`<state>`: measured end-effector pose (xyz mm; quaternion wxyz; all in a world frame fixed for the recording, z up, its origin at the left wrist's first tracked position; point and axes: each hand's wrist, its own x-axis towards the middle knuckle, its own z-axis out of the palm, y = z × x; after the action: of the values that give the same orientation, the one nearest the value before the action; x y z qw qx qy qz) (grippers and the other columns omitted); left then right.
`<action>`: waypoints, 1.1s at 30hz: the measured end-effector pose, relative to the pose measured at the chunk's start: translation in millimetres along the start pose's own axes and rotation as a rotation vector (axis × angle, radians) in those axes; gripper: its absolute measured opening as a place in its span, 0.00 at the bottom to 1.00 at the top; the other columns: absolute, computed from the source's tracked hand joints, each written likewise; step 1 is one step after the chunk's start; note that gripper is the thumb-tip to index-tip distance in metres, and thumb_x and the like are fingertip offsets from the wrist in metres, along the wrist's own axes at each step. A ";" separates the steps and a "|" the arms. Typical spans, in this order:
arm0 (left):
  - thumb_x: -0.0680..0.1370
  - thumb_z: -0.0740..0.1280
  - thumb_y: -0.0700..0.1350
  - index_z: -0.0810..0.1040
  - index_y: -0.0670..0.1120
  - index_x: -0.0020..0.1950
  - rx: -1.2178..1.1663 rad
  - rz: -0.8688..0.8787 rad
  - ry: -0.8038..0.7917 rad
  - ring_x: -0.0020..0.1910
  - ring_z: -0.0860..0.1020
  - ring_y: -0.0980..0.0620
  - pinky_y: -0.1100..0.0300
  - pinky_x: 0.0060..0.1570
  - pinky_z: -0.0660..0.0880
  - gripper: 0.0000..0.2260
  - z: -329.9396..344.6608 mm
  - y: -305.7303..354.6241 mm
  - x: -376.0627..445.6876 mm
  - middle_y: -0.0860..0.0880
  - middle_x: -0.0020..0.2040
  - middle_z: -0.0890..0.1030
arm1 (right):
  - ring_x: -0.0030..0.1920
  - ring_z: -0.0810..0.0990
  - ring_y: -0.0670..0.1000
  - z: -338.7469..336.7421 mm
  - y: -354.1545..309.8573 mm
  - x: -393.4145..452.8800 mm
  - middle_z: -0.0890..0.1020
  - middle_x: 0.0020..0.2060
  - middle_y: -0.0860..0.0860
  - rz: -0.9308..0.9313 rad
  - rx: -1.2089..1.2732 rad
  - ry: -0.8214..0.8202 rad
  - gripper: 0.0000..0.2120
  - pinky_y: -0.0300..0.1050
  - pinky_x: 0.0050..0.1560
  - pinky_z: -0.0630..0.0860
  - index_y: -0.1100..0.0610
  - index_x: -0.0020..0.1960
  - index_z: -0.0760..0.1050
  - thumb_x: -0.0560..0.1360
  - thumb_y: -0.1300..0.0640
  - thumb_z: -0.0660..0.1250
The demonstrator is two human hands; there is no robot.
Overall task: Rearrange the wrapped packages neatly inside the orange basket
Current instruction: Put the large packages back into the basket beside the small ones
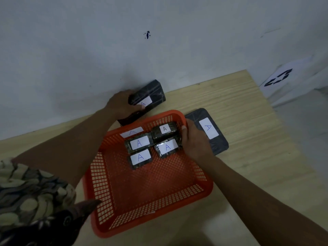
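My left hand (120,103) is closed around the near end of a dark wrapped package (148,96) that lies against the wall beyond the orange basket (147,197), thumb on its top face by the white label marked A. My right hand (193,141) is at the basket's far right corner, fingers curled over the rim and pressing against the side of the small packages there; whether it truly pinches one I cannot tell.

Inside, four small labelled packages (140,142) sit bunched in the far half, roughly two by two, and a fifth label (131,132) shows flat by the far wall. A large flat package (208,130) lies on the wooden table (257,139), just beside my right hand.

The wrap looks glossy, so I judge these blocks to be stiff, fairly light and a bit slippery. Gripping across the short sides, not the slick top, should hold best.
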<state>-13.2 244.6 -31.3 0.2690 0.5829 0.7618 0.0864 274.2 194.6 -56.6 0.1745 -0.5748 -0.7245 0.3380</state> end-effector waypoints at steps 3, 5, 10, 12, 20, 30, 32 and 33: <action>0.73 0.67 0.62 0.66 0.51 0.59 0.008 -0.069 0.022 0.44 0.76 0.47 0.56 0.40 0.71 0.22 -22.6 -16.6 -35.1 0.48 0.49 0.77 | 0.36 0.76 0.50 0.5 -7.4 -6.9 0.78 0.39 0.49 -0.055 0.001 -0.007 0.11 0.46 0.39 0.69 0.54 0.59 0.70 0.85 0.51 0.52; 0.74 0.68 0.59 0.66 0.48 0.59 0.019 -0.028 0.030 0.45 0.78 0.44 0.52 0.43 0.75 0.22 -33.0 -18.5 -44.2 0.43 0.51 0.79 | 0.37 0.76 0.50 2.0 -1.8 -2.1 0.78 0.39 0.49 -0.034 -0.021 -0.008 0.12 0.46 0.40 0.69 0.54 0.60 0.70 0.85 0.50 0.51; 0.70 0.76 0.52 0.65 0.47 0.68 0.023 0.083 0.231 0.43 0.79 0.46 0.57 0.43 0.73 0.32 -77.7 -12.1 -85.1 0.40 0.54 0.81 | 0.39 0.76 0.51 1.7 6.6 3.7 0.80 0.43 0.52 -0.013 -0.036 -0.012 0.13 0.47 0.41 0.69 0.54 0.59 0.69 0.84 0.50 0.51; 0.66 0.78 0.53 0.67 0.48 0.69 0.030 0.022 0.278 0.41 0.77 0.48 0.62 0.40 0.72 0.36 -92.4 -12.9 -109.8 0.44 0.51 0.81 | 0.40 0.76 0.52 1.9 4.4 3.9 0.80 0.44 0.54 -0.013 -0.049 -0.019 0.13 0.47 0.42 0.68 0.55 0.60 0.69 0.84 0.50 0.50; 0.70 0.73 0.58 0.79 0.48 0.40 -0.438 -0.440 0.341 0.30 0.82 0.54 0.64 0.26 0.73 0.14 -19.7 -3.3 -208.5 0.50 0.36 0.83 | 0.51 0.79 0.60 -9.6 -9.1 -2.2 0.81 0.51 0.59 0.025 -0.033 -0.076 0.16 0.59 0.55 0.76 0.58 0.63 0.70 0.84 0.50 0.51; 0.76 0.68 0.55 0.71 0.37 0.63 -0.712 -0.643 0.397 0.50 0.80 0.39 0.48 0.46 0.78 0.25 77.1 8.4 -254.5 0.39 0.55 0.80 | 0.53 0.78 0.59 -13.4 -4.9 -9.2 0.80 0.52 0.59 0.029 -0.015 -0.107 0.15 0.56 0.56 0.75 0.59 0.62 0.71 0.84 0.52 0.52; 0.77 0.68 0.53 0.66 0.38 0.67 -0.676 -0.674 0.410 0.53 0.78 0.42 0.52 0.47 0.75 0.26 82.8 10.9 -256.9 0.40 0.60 0.77 | 0.52 0.78 0.59 -12.7 -2.4 -9.3 0.80 0.51 0.58 0.017 -0.018 -0.097 0.14 0.54 0.54 0.74 0.59 0.61 0.71 0.84 0.52 0.52; 0.77 0.68 0.52 0.65 0.38 0.68 -0.666 -0.681 0.408 0.56 0.77 0.40 0.52 0.49 0.74 0.26 84.7 11.0 -256.7 0.40 0.62 0.76 | 0.52 0.78 0.58 -12.0 -1.0 -9.2 0.80 0.51 0.57 0.007 -0.021 -0.091 0.14 0.53 0.53 0.74 0.59 0.61 0.71 0.84 0.52 0.52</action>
<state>84.4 -7.4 -18.2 0.2988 0.1560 0.8765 0.3436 283.7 189.1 -46.2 0.1340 -0.5631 -0.7333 0.3568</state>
